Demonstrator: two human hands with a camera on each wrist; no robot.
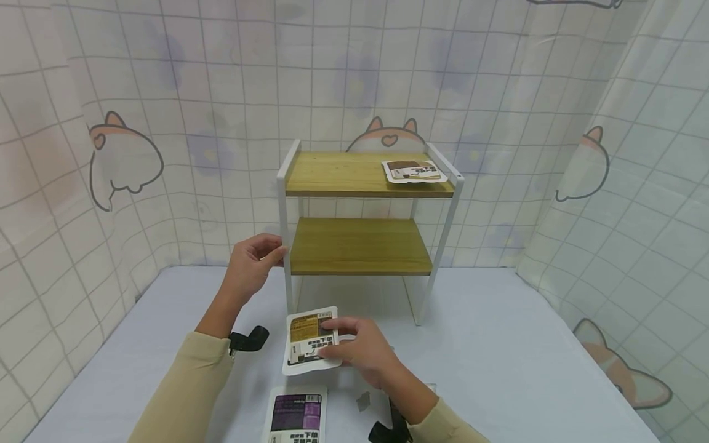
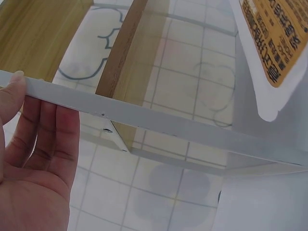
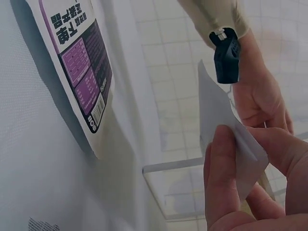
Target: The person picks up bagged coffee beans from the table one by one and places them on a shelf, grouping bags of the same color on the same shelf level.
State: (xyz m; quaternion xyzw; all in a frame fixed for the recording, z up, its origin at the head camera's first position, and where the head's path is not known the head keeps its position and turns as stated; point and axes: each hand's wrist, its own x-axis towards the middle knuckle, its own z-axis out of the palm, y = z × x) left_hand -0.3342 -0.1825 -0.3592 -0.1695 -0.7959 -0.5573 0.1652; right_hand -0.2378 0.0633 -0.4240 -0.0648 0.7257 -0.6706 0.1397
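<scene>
My left hand (image 1: 270,253) holds the white front-left post (image 1: 286,246) of a two-tier wooden shelf rack (image 1: 360,246). In the left wrist view the thumb lies on the post (image 2: 168,122) with the fingers (image 2: 53,130) behind it. My right hand (image 1: 339,346) pinches a white packet with an orange-brown label (image 1: 306,344) just above the table, in front of the rack. The right wrist view shows the thumb (image 3: 222,168) and fingers closed on that packet's corner (image 3: 216,106). The same packet (image 2: 274,43) shows at the top right of the left wrist view.
A purple-labelled packet (image 1: 296,417) lies flat on the white table (image 1: 498,369) near the front edge, also seen as the purple packet (image 3: 79,62). A brown-labelled packet (image 1: 413,170) lies on the rack's top shelf at the right. Patterned curtains (image 1: 111,123) enclose the table.
</scene>
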